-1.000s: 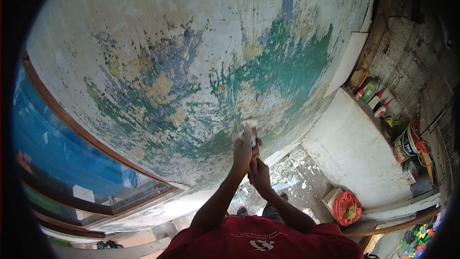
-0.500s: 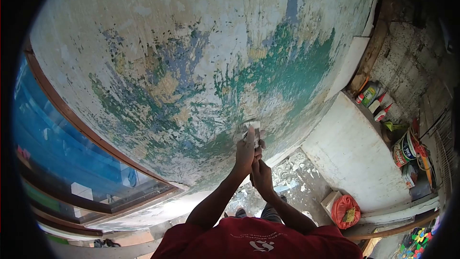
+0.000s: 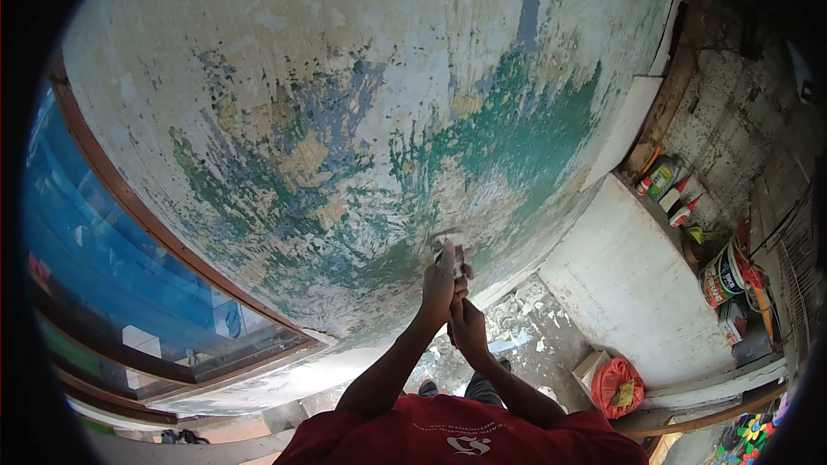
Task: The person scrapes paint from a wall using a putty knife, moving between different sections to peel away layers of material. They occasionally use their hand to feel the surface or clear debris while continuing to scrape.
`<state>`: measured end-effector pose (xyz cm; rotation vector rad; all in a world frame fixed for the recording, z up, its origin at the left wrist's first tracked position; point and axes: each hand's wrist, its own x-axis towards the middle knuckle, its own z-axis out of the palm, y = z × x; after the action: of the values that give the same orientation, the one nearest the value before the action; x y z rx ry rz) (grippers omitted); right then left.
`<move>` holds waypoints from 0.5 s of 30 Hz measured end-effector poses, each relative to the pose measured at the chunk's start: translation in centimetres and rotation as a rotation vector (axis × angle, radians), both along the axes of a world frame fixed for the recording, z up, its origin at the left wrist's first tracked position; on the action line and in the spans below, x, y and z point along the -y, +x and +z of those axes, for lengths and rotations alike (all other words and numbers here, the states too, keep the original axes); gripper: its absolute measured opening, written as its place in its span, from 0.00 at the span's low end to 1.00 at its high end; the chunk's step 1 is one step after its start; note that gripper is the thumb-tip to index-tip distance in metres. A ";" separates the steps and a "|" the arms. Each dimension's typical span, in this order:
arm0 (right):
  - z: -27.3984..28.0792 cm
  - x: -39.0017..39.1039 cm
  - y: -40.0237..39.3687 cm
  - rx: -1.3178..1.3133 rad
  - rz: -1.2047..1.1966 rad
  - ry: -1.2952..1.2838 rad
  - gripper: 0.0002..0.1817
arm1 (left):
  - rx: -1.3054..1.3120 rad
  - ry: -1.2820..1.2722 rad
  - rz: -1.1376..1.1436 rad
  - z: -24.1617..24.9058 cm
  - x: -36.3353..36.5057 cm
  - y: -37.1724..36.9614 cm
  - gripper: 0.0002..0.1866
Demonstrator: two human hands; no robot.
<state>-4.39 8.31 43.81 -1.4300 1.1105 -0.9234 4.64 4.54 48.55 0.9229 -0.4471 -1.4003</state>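
A wall (image 3: 345,120) with worn pale, green and blue-violet paint fills the upper view. Against its lower part lies a scraper (image 3: 450,244) with a whitish, dusty blade. My left hand (image 3: 439,284) is closed round the scraper just behind the blade, its fingers pressed along it. Below and to the right, my right hand (image 3: 469,327) wraps round the lower end of the same tool. Most of the handle is hidden by my fingers.
A brown-framed window (image 3: 146,224) is at the left. Paint chips litter the floor (image 3: 551,336). To the right are a white panel (image 3: 637,284), bottles (image 3: 663,179), a paint bucket (image 3: 722,277) and a red bag (image 3: 617,387).
Both hands and the scraper have shifted slightly down in the view, with the blade still at the wall. The camera view has also moved a little.
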 end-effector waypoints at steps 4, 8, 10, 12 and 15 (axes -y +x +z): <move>0.3 0.0 -0.2 -0.002 0.008 -0.015 0.24 | -0.009 -0.012 -0.005 0.4 -0.1 0.0 0.24; -0.8 -0.2 -0.3 0.006 0.011 0.001 0.24 | -0.012 0.010 -0.015 0.1 -0.6 0.0 0.23; 0.0 0.1 0.3 0.031 -0.006 -0.011 0.24 | 0.025 -0.018 -0.002 0.8 0.1 0.2 0.24; 1.5 0.6 0.5 0.068 0.008 -0.018 0.24 | 0.084 -0.039 0.019 1.5 0.5 0.1 0.26; 1.7 0.8 0.4 0.067 0.012 -0.030 0.24 | 0.050 -0.081 -0.016 2.0 0.6 0.2 0.26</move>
<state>-3.99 7.48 45.54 -1.4187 1.0409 -0.9761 4.79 3.94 50.53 0.8921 -0.5461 -1.3661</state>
